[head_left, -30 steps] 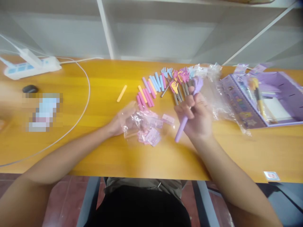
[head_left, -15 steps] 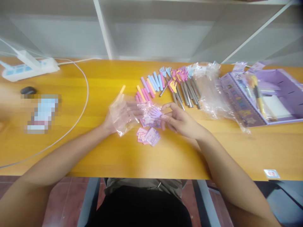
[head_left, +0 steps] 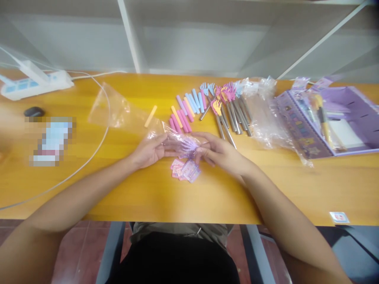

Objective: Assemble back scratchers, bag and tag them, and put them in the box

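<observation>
My left hand [head_left: 151,151] pinches the end of a long clear plastic bag [head_left: 118,108], which stretches up and to the left over the table. The fingers of my right hand [head_left: 223,153] are closed on a purple hand-shaped back scratcher head [head_left: 188,144]. That head is at the bag's near end, its prongs towards my left hand; whether it is inside the plastic I cannot tell. Small printed cards [head_left: 189,170] lie just below my hands. Beyond them are several coloured handle tubes [head_left: 185,120] and a pile of back scratchers [head_left: 233,104] with metal rods.
More clear bags [head_left: 263,114] lie right of the pile, beside a purple box [head_left: 308,130] with packaged items. At left are a power strip [head_left: 37,86], a black mouse [head_left: 34,112], a blurred-out phone-like object [head_left: 55,140] and a white cable [head_left: 97,148]. A small card [head_left: 339,217] sits at the front edge.
The bag, earlier draped over my left hand, now extends up-left from its fingers. Both hands have come closer together, and the purple head has moved slightly left and down to the bag.
</observation>
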Action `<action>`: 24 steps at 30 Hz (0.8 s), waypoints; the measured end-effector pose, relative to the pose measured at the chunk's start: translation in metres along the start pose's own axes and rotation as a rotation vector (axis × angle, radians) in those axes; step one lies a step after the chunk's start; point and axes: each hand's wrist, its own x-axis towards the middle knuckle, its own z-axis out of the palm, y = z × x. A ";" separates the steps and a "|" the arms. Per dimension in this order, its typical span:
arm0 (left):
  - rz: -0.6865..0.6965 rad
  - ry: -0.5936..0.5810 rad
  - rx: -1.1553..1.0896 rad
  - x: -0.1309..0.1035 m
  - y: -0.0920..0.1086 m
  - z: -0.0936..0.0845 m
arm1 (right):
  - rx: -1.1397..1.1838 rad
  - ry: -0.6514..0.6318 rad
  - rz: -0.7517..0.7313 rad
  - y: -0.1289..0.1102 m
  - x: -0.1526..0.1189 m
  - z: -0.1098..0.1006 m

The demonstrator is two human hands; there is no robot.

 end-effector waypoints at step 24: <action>0.054 0.000 0.186 0.000 -0.013 0.004 | -0.309 0.036 -0.205 0.004 -0.004 0.018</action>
